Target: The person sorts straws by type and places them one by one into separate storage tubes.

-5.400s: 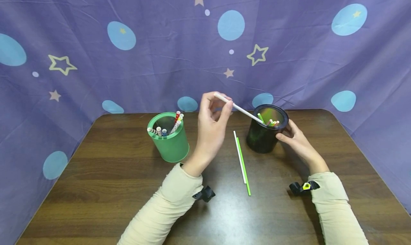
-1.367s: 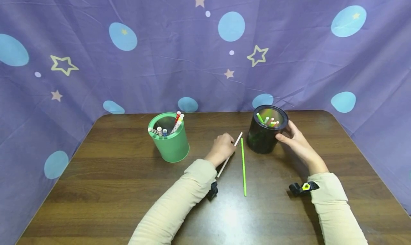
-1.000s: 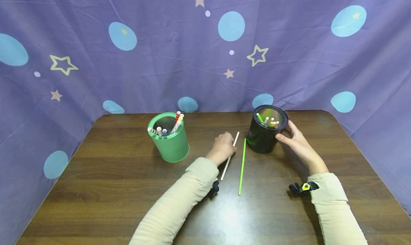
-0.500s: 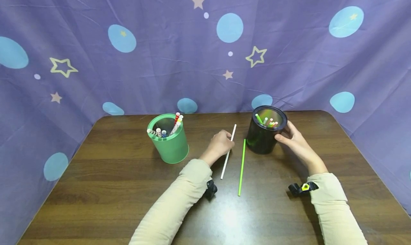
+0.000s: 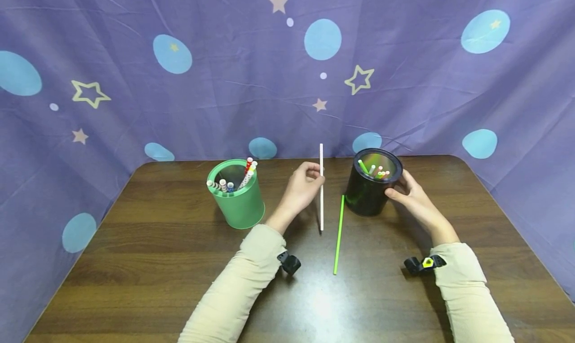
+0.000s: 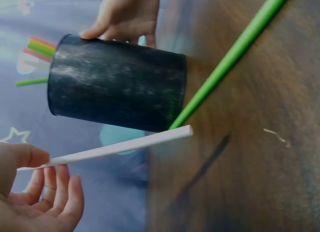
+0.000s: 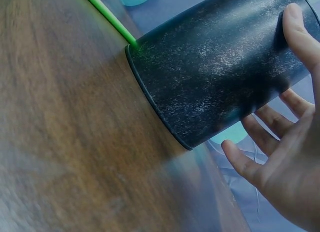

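Note:
Between thumb and fingertips my left hand (image 5: 302,187) pinches a white straw (image 5: 321,208), raised off the table and nearly upright in the head view. In the left wrist view the lower end of that straw points toward the foot of a black can (image 6: 115,82). My right hand (image 5: 415,200) holds this can at its right side, thumb on the near wall and fingers behind, as the right wrist view shows. Several coloured straws (image 5: 382,173) stick up inside the can. A green straw (image 5: 339,238) lies on the table, its far end at the can's base.
A green can (image 5: 240,205) with several patterned straws (image 5: 247,175) stands on the left of the wooden table (image 5: 148,243). Behind the table hangs a purple curtain (image 5: 251,93) with stars and blue ovals.
Earlier, a white straw was let into the black can. My left hand then took another white straw off the table and has raised it upright. The right hand stays on the can.

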The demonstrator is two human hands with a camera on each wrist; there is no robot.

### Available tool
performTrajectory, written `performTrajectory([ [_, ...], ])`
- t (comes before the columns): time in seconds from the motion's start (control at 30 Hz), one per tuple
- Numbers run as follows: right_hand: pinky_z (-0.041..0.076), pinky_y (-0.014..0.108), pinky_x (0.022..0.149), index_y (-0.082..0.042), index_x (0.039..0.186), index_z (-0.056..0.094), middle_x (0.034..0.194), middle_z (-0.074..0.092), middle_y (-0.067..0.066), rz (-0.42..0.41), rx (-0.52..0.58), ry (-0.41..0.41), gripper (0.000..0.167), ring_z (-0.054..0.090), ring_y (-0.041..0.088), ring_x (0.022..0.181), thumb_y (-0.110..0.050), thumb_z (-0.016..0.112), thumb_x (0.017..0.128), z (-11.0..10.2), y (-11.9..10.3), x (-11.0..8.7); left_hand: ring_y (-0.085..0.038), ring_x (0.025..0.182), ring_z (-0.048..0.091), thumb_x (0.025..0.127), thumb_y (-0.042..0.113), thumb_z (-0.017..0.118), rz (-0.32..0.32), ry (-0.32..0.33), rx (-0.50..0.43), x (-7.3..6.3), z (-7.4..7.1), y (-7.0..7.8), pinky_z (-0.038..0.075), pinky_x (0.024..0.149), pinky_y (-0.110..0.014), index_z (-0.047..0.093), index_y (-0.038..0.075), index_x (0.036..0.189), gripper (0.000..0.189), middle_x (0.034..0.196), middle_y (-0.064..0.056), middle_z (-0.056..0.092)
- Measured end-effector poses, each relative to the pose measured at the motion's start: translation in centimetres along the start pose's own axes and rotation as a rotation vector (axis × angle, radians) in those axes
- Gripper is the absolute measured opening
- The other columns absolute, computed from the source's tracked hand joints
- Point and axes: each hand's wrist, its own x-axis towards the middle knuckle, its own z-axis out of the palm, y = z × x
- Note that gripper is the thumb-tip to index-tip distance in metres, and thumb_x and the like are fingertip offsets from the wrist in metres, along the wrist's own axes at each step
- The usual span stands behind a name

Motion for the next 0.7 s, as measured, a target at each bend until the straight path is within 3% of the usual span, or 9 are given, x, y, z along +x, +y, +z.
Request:
performTrajectory([
  [0.27, 0.038, 0.011, 0.094, -0.003, 0.154, 0.025, 0.148, 0.037, 0.023, -0.007, 0.000, -0.002, 0.067, 0.043, 0.003, 0.122, -0.013, 0.062, 0.098, 0.0, 0.3, 0.1, -0.026, 0.090, 0.064, 0.092, 0.002, 0.063, 0.148, 0.109, -0.088, -0.3, -0.7, 2.0, 0.052, 0.083, -0.030, 0.059, -0.003, 0.112, 0.021, 0.100, -0.012, 0.063],
  [0.7, 0.039, 0.013, 0.094, -0.003, 0.155, 0.023, 0.149, 0.036, 0.023, 0.011, 0.012, -0.001, 0.069, 0.042, 0.011, 0.126, -0.012, 0.062, 0.098, 0.0, 0.1, 0.1, -0.022, 0.092, 0.063, 0.095, 0.004, 0.062, 0.329, 0.220, -0.259, -0.9, -1.0, 4.4, 0.053, 0.079, -0.030, 0.056, -0.002, 0.111, 0.018, 0.103, -0.011, 0.060],
])
